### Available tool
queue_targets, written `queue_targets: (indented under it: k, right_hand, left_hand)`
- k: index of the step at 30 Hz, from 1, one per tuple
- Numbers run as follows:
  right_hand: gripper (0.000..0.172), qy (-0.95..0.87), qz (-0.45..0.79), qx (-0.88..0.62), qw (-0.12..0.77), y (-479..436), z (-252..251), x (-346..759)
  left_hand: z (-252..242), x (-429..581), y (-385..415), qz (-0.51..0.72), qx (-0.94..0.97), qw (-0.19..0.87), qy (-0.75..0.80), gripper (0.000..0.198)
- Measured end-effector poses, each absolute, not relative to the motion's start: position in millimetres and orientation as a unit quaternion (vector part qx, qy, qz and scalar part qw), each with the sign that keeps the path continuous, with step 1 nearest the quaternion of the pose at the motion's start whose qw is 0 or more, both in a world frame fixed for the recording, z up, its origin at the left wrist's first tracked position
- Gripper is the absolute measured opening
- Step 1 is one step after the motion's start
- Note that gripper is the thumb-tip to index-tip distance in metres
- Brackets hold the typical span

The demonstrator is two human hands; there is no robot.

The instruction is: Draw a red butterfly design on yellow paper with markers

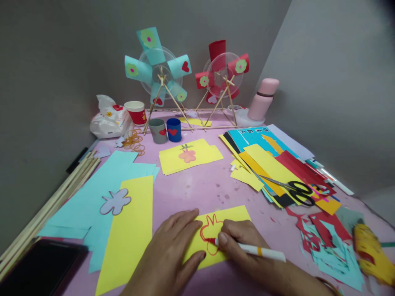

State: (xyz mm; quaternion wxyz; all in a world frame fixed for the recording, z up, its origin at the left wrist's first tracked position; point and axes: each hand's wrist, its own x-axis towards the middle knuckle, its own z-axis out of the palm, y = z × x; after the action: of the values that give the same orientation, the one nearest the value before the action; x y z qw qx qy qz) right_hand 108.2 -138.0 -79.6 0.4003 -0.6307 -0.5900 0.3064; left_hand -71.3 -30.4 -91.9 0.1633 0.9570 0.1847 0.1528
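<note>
My right hand [239, 242] pinches a white marker pen [262, 250] with a red tip, and the tip touches a small yellow paper sheet [230, 214] at the near middle of the pink table. A red flower outline [210, 232] is drawn on that sheet. My left hand [169, 253] lies flat with fingers spread, pressing the sheet's left edge down.
A yellow strip [129, 234] lies on light blue sheets [92, 193] with a pale flower cut-out [115, 201]. Black scissors [296, 190] rest on a coloured paper stack [271, 164]. Paper scraps [327, 242], yellow glue gun [372, 250], wooden sticks [52, 201], dark tablet [40, 267], two paper ferris wheels [160, 72], cups [166, 129], pink flask [262, 98].
</note>
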Motion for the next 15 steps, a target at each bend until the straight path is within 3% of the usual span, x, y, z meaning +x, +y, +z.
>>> queue_targets:
  k: [15]
  right_hand:
    - [0.031, -0.564, 0.322, -0.643, 0.406, -141.1, -78.4, 109.6]
  left_hand:
    - [-89.6, -70.6, -30.2, 0.166, 0.954, 0.169, 0.184, 0.035]
